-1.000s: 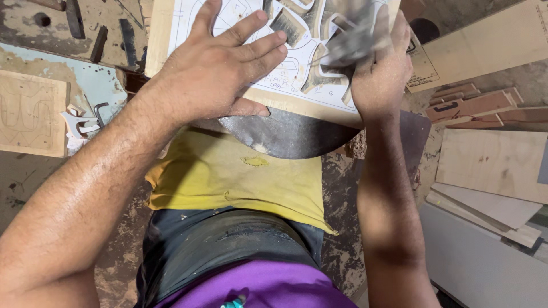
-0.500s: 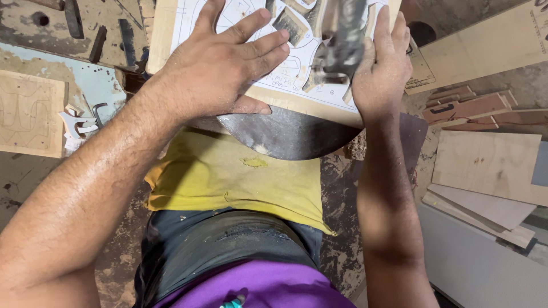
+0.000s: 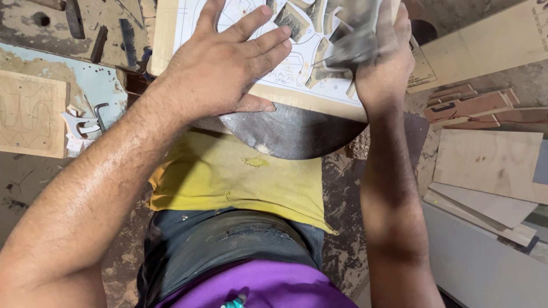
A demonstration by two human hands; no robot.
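Observation:
A pale wooden board (image 3: 319, 100) with a white paper pattern and several cut-out shapes lies on a dark curved metal table (image 3: 291, 134). My left hand (image 3: 228, 63) presses flat on the board's left part, fingers spread. My right hand (image 3: 382, 63) grips a blurred grey piece (image 3: 351, 48) at the board's right part; what it is I cannot make out. My lap with a yellow cloth (image 3: 240, 177) is below the table.
A carved wooden panel (image 3: 28, 114) and small white cut pieces (image 3: 77, 125) lie at the left. Dark tools (image 3: 74, 17) lie at the top left. Plywood sheets and offcuts (image 3: 485, 165) are stacked at the right on a sawdust-covered floor.
The grey piece in my right hand has shifted slightly up and then back down over the board. My left hand has stayed flat in place.

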